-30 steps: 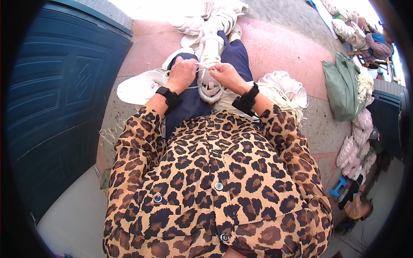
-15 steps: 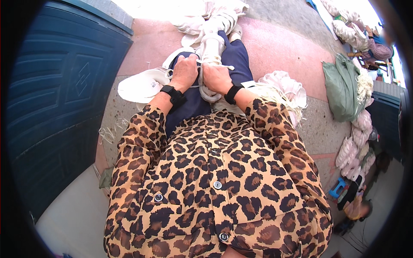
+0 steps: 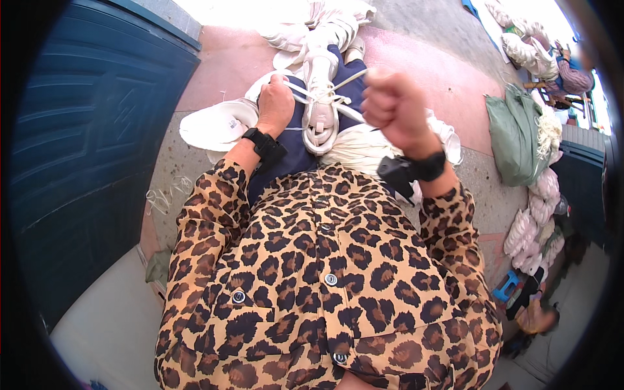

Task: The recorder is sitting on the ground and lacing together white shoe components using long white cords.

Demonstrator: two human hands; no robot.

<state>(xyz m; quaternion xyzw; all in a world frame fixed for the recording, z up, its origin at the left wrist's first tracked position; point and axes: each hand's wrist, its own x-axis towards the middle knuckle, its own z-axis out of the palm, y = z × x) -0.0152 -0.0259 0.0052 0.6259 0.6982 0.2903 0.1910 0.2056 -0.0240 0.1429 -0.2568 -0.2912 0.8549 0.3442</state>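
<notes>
Between my thighs lies a white shoe upper (image 3: 320, 117), its opening toward me and white laces crossed over its front. My left hand (image 3: 277, 105) is closed on one shoelace (image 3: 296, 87) at the left of the upper. Raised to the right, my right hand (image 3: 398, 107) is closed on another shoelace (image 3: 350, 79), which runs taut and slanting from the upper. Some loose lace ends lie over the upper's middle. Beside my right thigh rests a bundle of cream laces (image 3: 359, 148).
Another white upper (image 3: 211, 127) lies beside my left thigh. More white uppers (image 3: 315, 36) are heaped beyond my knees. A blue panelled door (image 3: 97, 130) stands left. Rightward are a green sack (image 3: 513, 140), pale bundles (image 3: 522, 233), a blue plastic object (image 3: 507, 286) and two people.
My right hand has moved right and up, pulling a lace out taut. The upper's opening and lacing are now uncovered. My left hand has shifted only slightly.
</notes>
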